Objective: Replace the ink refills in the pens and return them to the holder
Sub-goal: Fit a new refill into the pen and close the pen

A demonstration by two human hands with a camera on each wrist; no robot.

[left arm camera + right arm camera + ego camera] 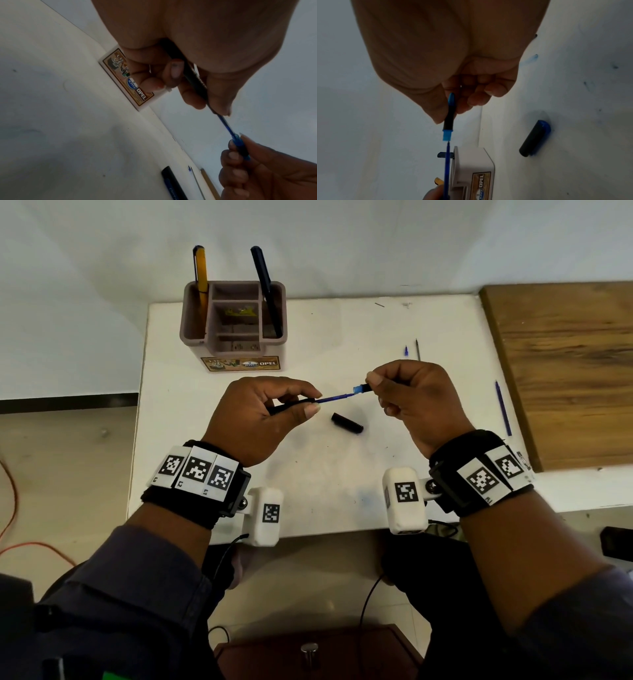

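Note:
My left hand (310,405) grips a black pen barrel (291,405), from which a blue refill (337,398) sticks out to the right. In my right hand (375,386) I pinch the pen's black tip section (361,387), which has blue ends. The refill's end meets the section's blue opening (447,136). The left wrist view shows the barrel (192,75) and the refill (226,125). The pen's black cap (347,423) lies on the white table below the hands. A mauve holder (233,347) stands at the back with a yellow pen (201,273) and a dark blue pen (265,282).
Two short loose refills (406,350) (418,349) lie behind my right hand, and a long blue refill (503,409) lies near the table's right edge. A wooden board (565,364) adjoins the table on the right. Ink smears mark the table's front.

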